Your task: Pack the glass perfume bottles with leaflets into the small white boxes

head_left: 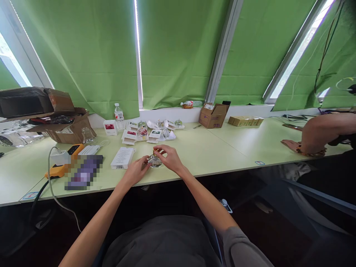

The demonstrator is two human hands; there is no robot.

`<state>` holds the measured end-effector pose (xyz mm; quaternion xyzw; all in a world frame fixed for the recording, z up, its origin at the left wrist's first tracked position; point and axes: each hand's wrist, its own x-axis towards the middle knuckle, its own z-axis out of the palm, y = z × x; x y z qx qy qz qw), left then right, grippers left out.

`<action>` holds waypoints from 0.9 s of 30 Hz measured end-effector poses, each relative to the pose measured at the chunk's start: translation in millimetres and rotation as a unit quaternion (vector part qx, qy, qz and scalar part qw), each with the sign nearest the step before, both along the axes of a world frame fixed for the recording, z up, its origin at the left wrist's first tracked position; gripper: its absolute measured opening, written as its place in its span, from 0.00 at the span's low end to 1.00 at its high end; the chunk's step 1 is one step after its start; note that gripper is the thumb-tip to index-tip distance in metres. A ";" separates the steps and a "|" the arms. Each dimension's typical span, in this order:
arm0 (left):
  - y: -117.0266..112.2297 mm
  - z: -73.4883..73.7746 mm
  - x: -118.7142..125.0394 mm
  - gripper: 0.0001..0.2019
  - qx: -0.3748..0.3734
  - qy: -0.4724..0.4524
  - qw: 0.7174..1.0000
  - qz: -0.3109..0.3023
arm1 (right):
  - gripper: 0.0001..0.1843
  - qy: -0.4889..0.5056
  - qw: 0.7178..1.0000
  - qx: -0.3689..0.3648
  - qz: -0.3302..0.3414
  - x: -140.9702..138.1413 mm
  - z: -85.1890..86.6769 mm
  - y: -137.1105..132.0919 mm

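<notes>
Left grip (137,171) is pinched at the bottle (155,161), right grip (169,158) on its cap (155,151), set at the neck, tightness unclear.

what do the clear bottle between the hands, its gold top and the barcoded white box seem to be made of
Clear bottle: probably glossy glass, see-through with bright glints, though clear plastic is possible. Gold top: shiny gold finish; metal or metal-coated plastic, can't tell. White box: likely smooth paperboard, with flat panels, straight edges and printed text.
</notes>
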<state>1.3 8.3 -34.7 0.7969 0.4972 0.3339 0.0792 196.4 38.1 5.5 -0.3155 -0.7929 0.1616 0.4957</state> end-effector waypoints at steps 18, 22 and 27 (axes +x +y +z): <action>1.8 -1.5 -1.2 0.18 -0.001 0.002 1.000 -0.003 | 0.13 0.012 1.000 -0.016 0.009 0.1 -3.0 3.6; 1.5 -0.6 -0.7 0.18 -0.001 0.008 1.000 -0.003 | 0.12 0.014 1.000 -0.018 0.009 -0.2 -4.6 5.3; 1.9 -0.6 -0.7 0.18 -0.005 0.009 1.000 -0.002 | 0.12 0.013 1.000 -0.022 0.006 -0.5 -5.1 6.6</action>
